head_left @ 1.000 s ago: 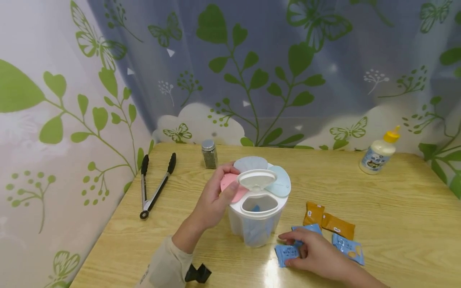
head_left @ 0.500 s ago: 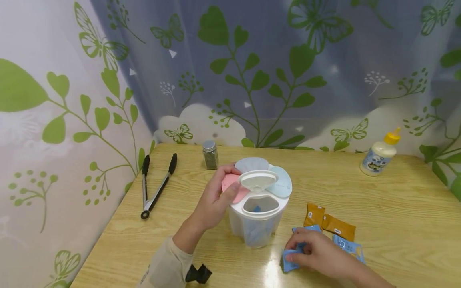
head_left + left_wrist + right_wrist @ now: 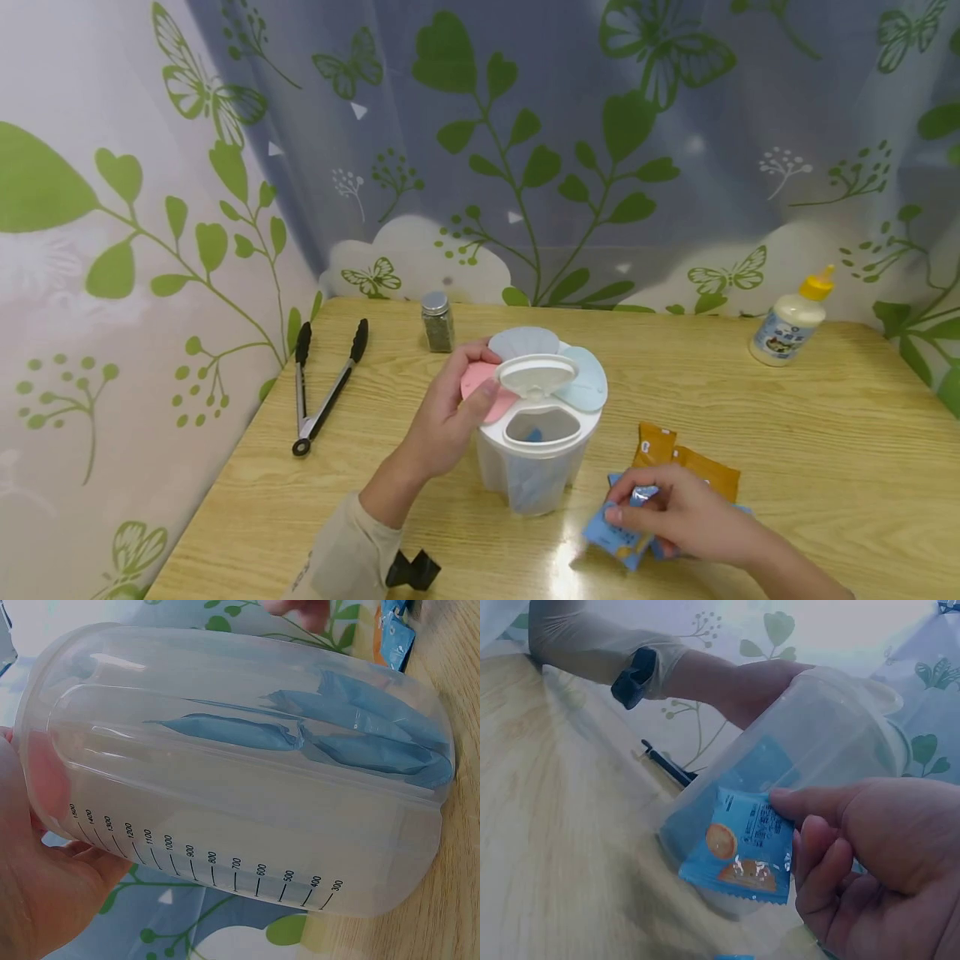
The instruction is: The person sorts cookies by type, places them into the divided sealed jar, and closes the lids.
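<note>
A clear plastic storage canister (image 3: pixel 538 483) with a white top and coloured flap lids stands on the table. Its front flap (image 3: pixel 537 377) is raised, leaving that compartment's mouth uncovered. My left hand (image 3: pixel 438 421) grips the rim at the pink lid (image 3: pixel 487 390). Through the wall in the left wrist view, several blue packets (image 3: pixel 367 750) lie in one compartment. My right hand (image 3: pixel 693 512) pinches a blue biscuit packet (image 3: pixel 739 844) between thumb and fingers, in front and to the right of the canister. Other blue packets lie under and behind this hand, partly hidden.
Two orange packets (image 3: pixel 655 443) lie behind my right hand. Black-tipped tongs (image 3: pixel 322 408) are spread at the left, near a spice jar (image 3: pixel 437 323). A yellow-capped bottle (image 3: pixel 786 327) stands at the back right. Patterned curtain (image 3: pixel 555 167) hangs behind the table.
My right hand has taken hold of a blue biscuit packet, raised it off the table and moved slightly right, its printed face now turned up. My left hand keeps its grip on the canister.
</note>
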A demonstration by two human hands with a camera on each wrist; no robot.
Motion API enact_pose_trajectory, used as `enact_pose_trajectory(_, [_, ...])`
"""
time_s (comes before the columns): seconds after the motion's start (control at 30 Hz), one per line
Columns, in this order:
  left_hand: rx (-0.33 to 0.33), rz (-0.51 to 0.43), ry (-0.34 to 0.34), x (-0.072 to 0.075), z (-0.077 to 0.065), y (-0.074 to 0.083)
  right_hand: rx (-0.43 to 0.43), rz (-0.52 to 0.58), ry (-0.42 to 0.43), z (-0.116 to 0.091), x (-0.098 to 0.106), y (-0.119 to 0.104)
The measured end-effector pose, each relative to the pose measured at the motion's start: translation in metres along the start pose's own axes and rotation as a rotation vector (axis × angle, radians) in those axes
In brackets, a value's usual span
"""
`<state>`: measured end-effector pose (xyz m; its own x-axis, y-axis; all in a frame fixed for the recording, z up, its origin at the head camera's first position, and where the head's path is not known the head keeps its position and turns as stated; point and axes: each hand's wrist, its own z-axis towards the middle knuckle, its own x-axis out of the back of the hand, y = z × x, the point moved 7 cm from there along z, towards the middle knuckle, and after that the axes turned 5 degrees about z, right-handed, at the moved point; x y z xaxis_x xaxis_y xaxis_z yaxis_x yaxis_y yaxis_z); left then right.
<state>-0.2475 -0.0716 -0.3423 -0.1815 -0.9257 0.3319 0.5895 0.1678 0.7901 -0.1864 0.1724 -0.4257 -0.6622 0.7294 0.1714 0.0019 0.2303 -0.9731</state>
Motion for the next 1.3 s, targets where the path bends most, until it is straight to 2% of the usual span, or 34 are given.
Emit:
enact_pose_trajectory(0.27, [-0.006,0.002,0.003,0.0,0.001,0.001,0.155,0.112,0.003,-0.003,0.004,-0.028])
enact_pose_trajectory(0.57, [0.01,0.004,0.0,0.0,0.0,0.0,0.316,0.107,0.119,-0.007,0.014,-0.057])
enact_pose_trajectory(0.83, [-0.005,0.011,0.005,0.0,0.0,0.0,0.474,0.154,0.163,-0.004,0.018,-0.091])
enact_pose_trajectory(1.0, [-0.019,-0.002,0.005,-0.001,0.0,0.001,0.5,0.222,0.196,0.001,0.018,-0.111])
enact_pose_trajectory(1.3, [-0.017,-0.012,0.01,0.0,0.0,0.001,0.526,0.323,0.325,0.016,0.023,-0.131])
